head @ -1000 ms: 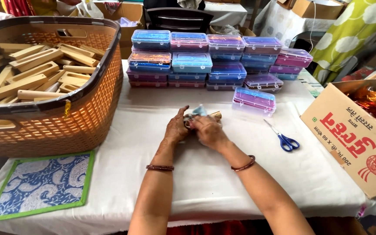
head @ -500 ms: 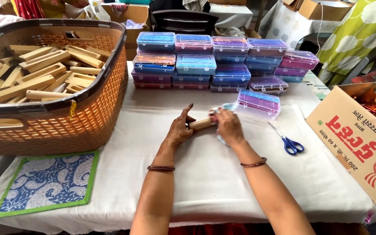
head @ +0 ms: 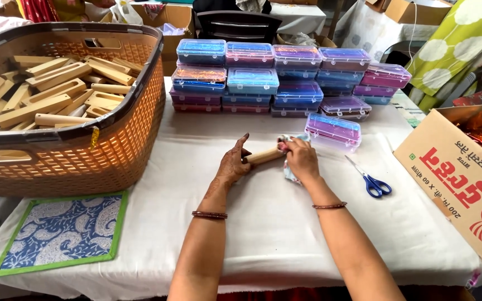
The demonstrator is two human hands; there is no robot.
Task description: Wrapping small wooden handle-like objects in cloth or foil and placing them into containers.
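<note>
Wooden stick lies across mid tabletop, gripped at both ends. Left hand closed round near end, forefinger raised; right hand clamps pale cloth over far end. Blue-handled scissors just right; stacked plastic boxes behind; basket of wooden pieces far left.

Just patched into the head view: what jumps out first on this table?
At the centre, the left hand and the right hand hold a short wooden roller, the right with a bit of cloth. To the left stands a big woven basket full of wooden blocks; behind, stacked colourful plastic boxes.
</note>
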